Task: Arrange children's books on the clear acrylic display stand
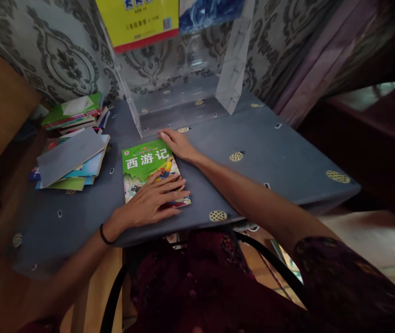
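A green picture book [138, 173] with large white characters on its cover lies closed on the blue-grey tablecloth [253, 178]. Flat across the lower part of the cover rests my left hand [155, 196], its fingers stretched out and slightly spread. My right hand [179, 145] touches the book's top right corner, its fingers extended and holding nothing. A black band circles my left wrist. Part of the cover picture is hidden under the left hand.
On the left of the table are a loose pile of books [70, 159] and a second stack [75, 111] behind it. A clear acrylic stand [230, 69] holding a yellow book [141, 23] stands at the back. A curtain [318, 60] hangs at the right.
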### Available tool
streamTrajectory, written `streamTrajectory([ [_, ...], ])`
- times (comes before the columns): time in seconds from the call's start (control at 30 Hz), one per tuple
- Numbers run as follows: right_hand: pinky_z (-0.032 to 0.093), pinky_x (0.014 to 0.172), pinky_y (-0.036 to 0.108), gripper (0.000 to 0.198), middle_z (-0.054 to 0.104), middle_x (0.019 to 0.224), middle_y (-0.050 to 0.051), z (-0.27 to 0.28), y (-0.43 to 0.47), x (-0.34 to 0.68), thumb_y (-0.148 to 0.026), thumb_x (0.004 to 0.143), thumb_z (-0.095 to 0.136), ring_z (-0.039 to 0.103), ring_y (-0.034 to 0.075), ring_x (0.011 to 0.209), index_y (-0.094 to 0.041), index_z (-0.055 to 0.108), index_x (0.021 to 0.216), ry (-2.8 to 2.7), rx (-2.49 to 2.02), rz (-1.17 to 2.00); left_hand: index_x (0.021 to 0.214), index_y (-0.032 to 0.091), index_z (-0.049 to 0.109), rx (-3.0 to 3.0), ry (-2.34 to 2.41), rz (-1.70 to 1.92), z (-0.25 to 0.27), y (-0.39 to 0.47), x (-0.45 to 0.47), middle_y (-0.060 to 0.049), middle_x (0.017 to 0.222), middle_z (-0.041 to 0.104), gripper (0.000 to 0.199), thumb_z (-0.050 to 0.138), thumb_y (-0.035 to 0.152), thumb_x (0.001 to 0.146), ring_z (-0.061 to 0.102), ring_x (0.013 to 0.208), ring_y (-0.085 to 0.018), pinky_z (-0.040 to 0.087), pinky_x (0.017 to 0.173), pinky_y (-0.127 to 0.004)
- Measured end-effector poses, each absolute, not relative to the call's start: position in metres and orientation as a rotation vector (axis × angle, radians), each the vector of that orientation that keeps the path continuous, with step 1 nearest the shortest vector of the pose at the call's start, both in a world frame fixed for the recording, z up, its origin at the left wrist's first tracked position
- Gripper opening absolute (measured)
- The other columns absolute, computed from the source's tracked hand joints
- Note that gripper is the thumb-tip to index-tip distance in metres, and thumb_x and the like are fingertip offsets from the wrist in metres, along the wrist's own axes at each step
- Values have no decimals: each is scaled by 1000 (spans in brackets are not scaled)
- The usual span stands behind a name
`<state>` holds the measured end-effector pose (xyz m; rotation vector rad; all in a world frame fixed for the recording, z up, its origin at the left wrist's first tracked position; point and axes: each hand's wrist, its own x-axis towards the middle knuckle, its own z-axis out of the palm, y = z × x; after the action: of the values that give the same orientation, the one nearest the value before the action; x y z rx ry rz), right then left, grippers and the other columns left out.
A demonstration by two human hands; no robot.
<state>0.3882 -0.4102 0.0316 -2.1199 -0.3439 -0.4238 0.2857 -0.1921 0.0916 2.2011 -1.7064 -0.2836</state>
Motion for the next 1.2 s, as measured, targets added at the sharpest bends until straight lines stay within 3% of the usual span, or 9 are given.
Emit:
streamTrajectory([
  [0.1,45,103,38,51,71,122,10,34,-409,385,-49,107,29,63,23,115,-16,64,127,-361,-2158,-433,146,30,50,2277,-1764,-162,86,-189,277,-5,158,45,50,55,46,99,32,152,-25,16,125,-58],
  [0.33,45,101,33,39,70,125,10,40,-404,376,-34,107,35,63,21,116,-15,61,129,-359,-2233,-420,141,36,55,2366,-1682,70,76,-186,256,-1,155,50,38,45,29,105,38,149,-21,31,122,-52],
  [0.6,43,108,38,35,69,130,10,37,-401,374,-32,105,41,61,22,123,-19,61,130,-335,-2273,-443,134,35,62,2330,-1609,-21,84,-187,253,-1,151,54,35,46,29,104,41,147,-22,32,121,-53],
  [0.73,45,107,39,36,69,130,10,38,-405,374,-29,104,40,63,22,121,-18,64,128,-251,-2154,-473,137,30,60,2217,-1486,-168,89,-186,268,-3,148,58,35,45,31,104,47,143,-20,36,120,-48],
  [0.9,50,103,42,32,74,119,7,33,-410,368,-29,101,44,67,22,113,-22,69,119,-107,-1947,-494,131,23,63,2292,-1241,-41,81,-181,315,-10,144,61,35,48,34,102,54,136,-25,42,115,-48],
  [1.07,58,94,43,23,75,108,8,23,-417,351,-34,98,53,72,22,102,-21,68,111,-40,-1559,-296,128,20,64,2420,-1097,90,72,-188,361,-12,143,61,34,49,32,99,53,136,-28,40,116,-52],
  [1.2,63,83,37,18,76,102,8,24,-421,338,-25,98,54,74,19,96,-20,66,110,9,-1392,-187,128,20,63,2474,-1055,183,66,-204,378,-12,140,63,34,49,30,98,54,135,-28,40,115,-54],
])
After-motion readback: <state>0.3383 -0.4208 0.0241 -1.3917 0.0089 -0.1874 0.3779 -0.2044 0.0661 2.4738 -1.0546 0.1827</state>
